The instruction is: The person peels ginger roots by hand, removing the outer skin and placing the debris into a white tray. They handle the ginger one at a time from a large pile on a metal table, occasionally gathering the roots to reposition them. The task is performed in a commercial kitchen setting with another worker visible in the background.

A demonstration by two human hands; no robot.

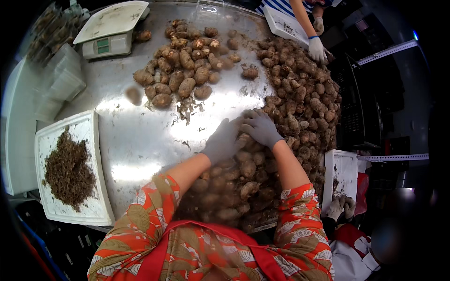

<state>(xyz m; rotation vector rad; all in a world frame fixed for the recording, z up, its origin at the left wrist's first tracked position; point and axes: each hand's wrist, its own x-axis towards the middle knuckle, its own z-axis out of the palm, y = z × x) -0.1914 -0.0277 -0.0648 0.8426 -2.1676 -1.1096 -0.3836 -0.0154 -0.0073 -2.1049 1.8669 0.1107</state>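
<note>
My left hand, in a grey glove, reaches over the near heap of brown taro corms on the metal table. My right hand, gloved alike, lies beside it at the heap's upper edge, its fingertips close to those of the left. Both hands are on corms, with fingers bent; whether either grips one is hidden. The near heap joins a large pile of rough corms along the right side. Farther off, a smaller group of smoother corms lies on the bare metal, with a few single ones around it.
A digital scale stands at the back left, near stacked clear plastic boxes. A white foam tray holds root trimmings. Co-workers' gloved hands are at the far right of the pile and over a white tray at right.
</note>
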